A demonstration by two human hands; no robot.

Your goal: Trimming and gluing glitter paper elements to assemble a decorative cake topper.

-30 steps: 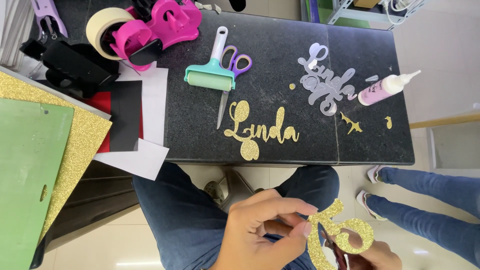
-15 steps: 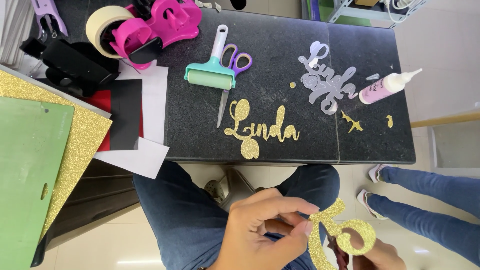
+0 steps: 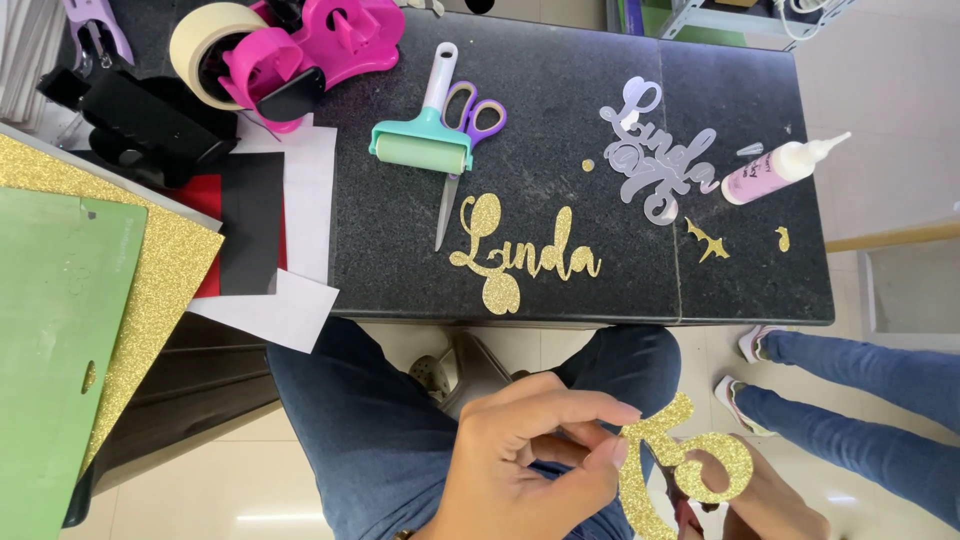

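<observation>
The right hand (image 3: 765, 505) is mostly cut off by the bottom edge and hidden behind the gold glitter cutout (image 3: 685, 465), so I cannot tell how its fingers sit. The left hand (image 3: 530, 465) pinches that cutout's edge between thumb and forefinger, held over the lap, below the counter's (image 3: 560, 120) near edge. Near the counter's right edge lies 1 glue bottle (image 3: 780, 168), capped, contents unseen.
</observation>
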